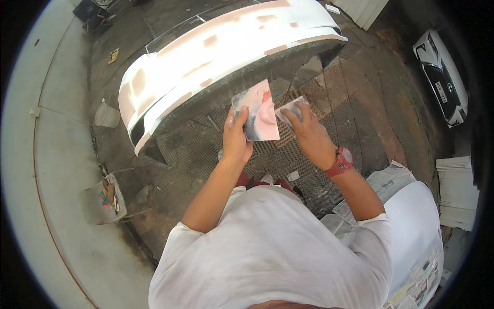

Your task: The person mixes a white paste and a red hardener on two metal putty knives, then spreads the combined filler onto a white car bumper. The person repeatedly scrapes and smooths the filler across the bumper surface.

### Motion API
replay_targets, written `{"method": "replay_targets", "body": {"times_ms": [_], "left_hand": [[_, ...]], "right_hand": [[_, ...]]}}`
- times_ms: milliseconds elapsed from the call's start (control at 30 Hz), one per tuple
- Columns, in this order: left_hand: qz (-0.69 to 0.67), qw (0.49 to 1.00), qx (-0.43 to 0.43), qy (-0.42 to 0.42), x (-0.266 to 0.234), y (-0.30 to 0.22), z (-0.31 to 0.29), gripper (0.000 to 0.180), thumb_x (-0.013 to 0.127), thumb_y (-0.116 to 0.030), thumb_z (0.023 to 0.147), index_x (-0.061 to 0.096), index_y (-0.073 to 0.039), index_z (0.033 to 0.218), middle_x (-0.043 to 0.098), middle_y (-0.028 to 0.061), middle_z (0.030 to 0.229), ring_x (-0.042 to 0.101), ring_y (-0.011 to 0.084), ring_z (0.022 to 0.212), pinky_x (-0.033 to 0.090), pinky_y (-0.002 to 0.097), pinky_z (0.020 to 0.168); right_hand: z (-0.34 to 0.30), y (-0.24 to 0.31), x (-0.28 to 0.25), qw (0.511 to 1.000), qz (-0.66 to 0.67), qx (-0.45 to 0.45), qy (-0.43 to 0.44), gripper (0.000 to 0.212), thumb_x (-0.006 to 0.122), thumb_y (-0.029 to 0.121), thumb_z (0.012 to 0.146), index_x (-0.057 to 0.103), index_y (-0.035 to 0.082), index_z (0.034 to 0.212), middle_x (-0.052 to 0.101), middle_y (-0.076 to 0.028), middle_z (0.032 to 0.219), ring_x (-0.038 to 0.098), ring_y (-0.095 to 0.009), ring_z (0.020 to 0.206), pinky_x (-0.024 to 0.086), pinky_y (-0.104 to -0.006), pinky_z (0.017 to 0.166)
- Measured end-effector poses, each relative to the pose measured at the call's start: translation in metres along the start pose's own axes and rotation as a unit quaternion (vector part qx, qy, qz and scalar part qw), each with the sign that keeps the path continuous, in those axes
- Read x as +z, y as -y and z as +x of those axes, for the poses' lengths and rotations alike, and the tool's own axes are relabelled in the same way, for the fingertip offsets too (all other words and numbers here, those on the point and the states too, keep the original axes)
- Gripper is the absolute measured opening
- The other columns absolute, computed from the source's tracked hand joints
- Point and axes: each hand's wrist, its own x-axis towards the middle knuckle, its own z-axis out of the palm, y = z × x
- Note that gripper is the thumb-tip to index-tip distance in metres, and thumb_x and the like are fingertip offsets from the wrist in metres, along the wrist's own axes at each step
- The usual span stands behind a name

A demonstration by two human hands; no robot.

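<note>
My left hand (236, 135) is closed on the lower left edge of a flat mixing board (266, 114), its thumb on the face. Pink putty with a red streak lies over the board, beside a dark grey smear. Just right of it, my right hand (313, 135) grips a small pale flat spreader (283, 113), fingers pressed over its top face. A narrow gap shows between spreader and board. Beyond both hands stands a white car bumper (180, 69) with several beige-pink patches on it. A red watch (341, 161) is on my right wrist.
A white bucket (107, 114) stands left of the bumper. At lower left, a tray (119, 198) holds tools. A white panel (411, 216), partly covered with paper, is close on my right. Another white bumper (443, 85) stands at far right. Mesh matting (247, 159) covers the floor before me.
</note>
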Motion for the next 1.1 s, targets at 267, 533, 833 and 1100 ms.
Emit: {"method": "replay_targets", "body": {"times_ms": [267, 533, 833, 1100], "left_hand": [[0.002, 0.998, 0.054, -0.031, 0.003, 0.002, 0.009, 0.044, 0.057, -0.017, 0.109, 0.046, -0.004, 0.150, 0.061, 0.0117, 0.139, 0.062, 0.0228, 0.125, 0.053, 0.0391, 0.106], [0.199, 0.976, 0.058, 0.069, -0.006, 0.006, 0.000, 0.048, 0.060, -0.027, 0.108, 0.053, 0.001, 0.147, 0.066, 0.0137, 0.133, 0.060, 0.0202, 0.122, 0.045, 0.0342, 0.107], [0.046, 0.980, 0.158, -0.115, -0.021, -0.001, 0.015, 0.044, 0.055, -0.023, 0.111, 0.049, -0.002, 0.149, 0.063, 0.0119, 0.135, 0.061, 0.0218, 0.120, 0.048, 0.0371, 0.107], [-0.019, 0.999, -0.003, -0.030, -0.008, -0.034, 0.016, 0.046, 0.057, -0.019, 0.109, 0.045, -0.004, 0.151, 0.061, 0.0118, 0.139, 0.062, 0.0229, 0.124, 0.052, 0.0390, 0.107]], "right_hand": [[-0.014, 0.030, 0.026, 0.992, 0.118, -0.006, -0.042, 0.065, 0.056, -0.009, 0.088, 0.047, 0.010, 0.149, 0.043, -0.027, 0.151, 0.052, -0.050, 0.134, 0.050, -0.0509, 0.107], [0.006, 0.016, -0.031, 0.969, -0.217, -0.017, -0.118, 0.060, 0.058, 0.000, 0.088, 0.061, 0.021, 0.144, 0.051, -0.016, 0.151, 0.039, -0.047, 0.148, 0.029, -0.0733, 0.117], [-0.004, 0.033, -0.010, 0.977, -0.138, -0.157, 0.037, 0.060, 0.061, 0.000, 0.086, 0.065, 0.022, 0.141, 0.054, -0.016, 0.148, 0.044, -0.045, 0.144, 0.022, -0.0793, 0.116], [0.036, 0.042, 0.023, 0.980, 0.198, -0.029, -0.001, 0.064, 0.059, -0.004, 0.090, 0.055, 0.022, 0.148, 0.043, -0.026, 0.151, 0.041, -0.050, 0.146, 0.042, -0.0685, 0.111]]}}
